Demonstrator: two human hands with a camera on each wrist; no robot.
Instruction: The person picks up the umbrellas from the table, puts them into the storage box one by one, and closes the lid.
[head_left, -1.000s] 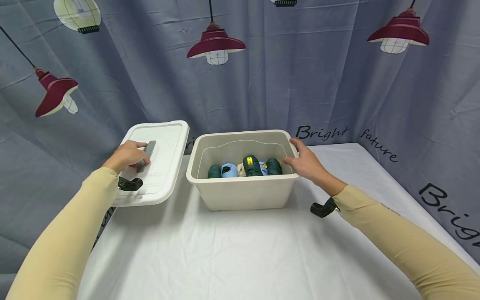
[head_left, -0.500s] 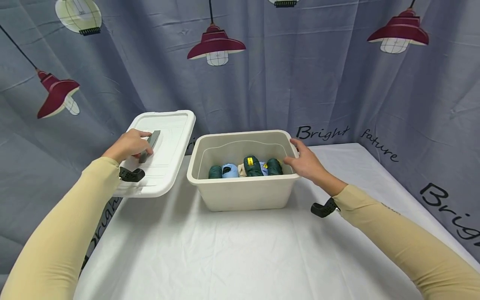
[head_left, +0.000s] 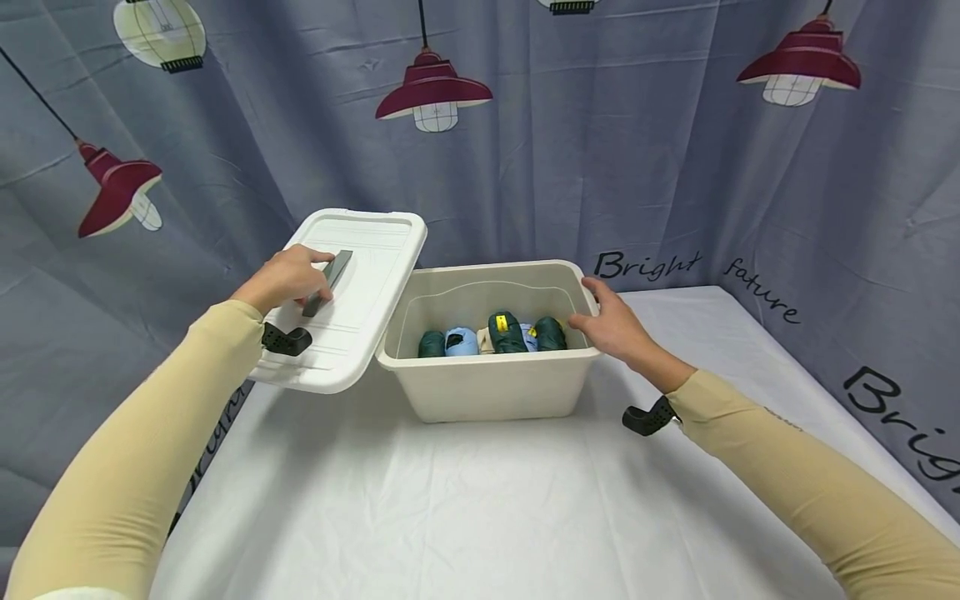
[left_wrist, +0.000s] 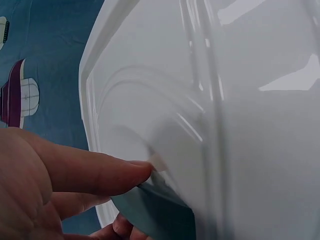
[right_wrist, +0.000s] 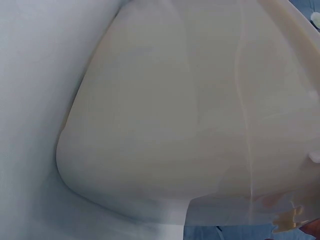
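Note:
My left hand [head_left: 288, 279] pinches the grey handle [head_left: 327, 283] of a white plastic lid [head_left: 375, 271]. The lid is tilted in the air, partly in front of the left end of a cream storage box [head_left: 487, 390]. In the left wrist view, thumb and fingers close on the handle [left_wrist: 155, 215]. At the box's right rim, my right hand [head_left: 615, 325] grips the edge. Inside lie several rolled bundles: dark green [head_left: 506, 332], light blue [head_left: 461, 342] and beige. The right wrist view shows mostly the box's outer wall [right_wrist: 150, 110].
The box stands on a table with a white cloth [head_left: 480, 500]. Behind and at both sides hangs a grey-blue curtain [head_left: 585, 167] printed with red lamps and lettering. A black strap [head_left: 287, 340] sits at the left wrist and another at the right.
My left hand has raised the lid and carried it right, so that it now overlaps the box's left end in the head view. The right hand and the box have stayed in place.

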